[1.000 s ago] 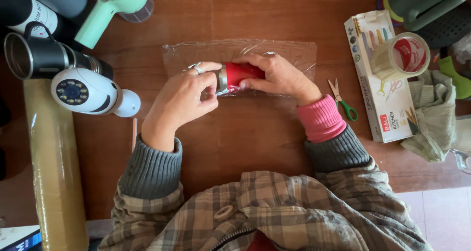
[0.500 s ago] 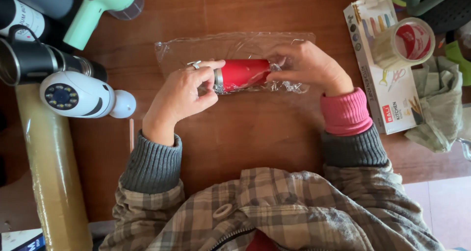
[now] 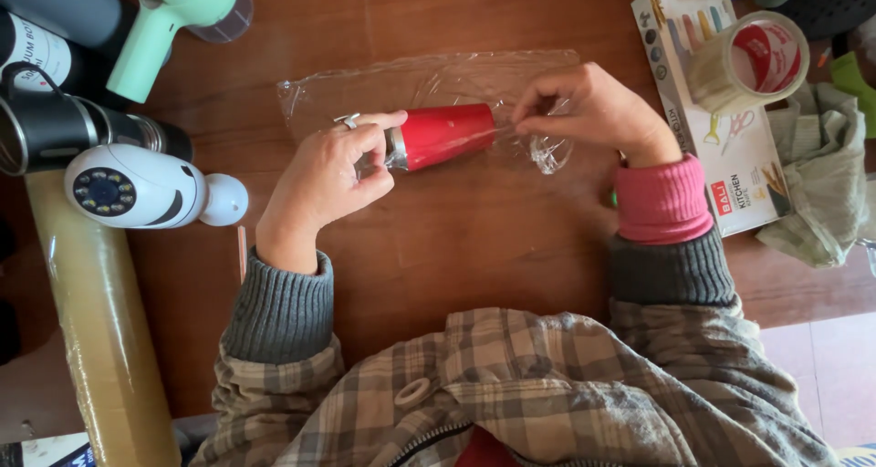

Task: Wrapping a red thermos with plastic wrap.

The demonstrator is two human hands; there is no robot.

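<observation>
Right hand (image 3: 593, 111) shifted right, red cup (image 3: 444, 135) lying crosswise, rim leftward

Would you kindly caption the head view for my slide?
Left hand steadies a red metal cup while right hand pinches clear plastic wrap.

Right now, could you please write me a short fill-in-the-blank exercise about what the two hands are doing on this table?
1. The left hand grips the silver end of a ____ cup.
2. The right hand pinches clear ____ film.
3. The cup lies on its ____ on the wooden table.

Missing words: red; plastic; side
</observation>
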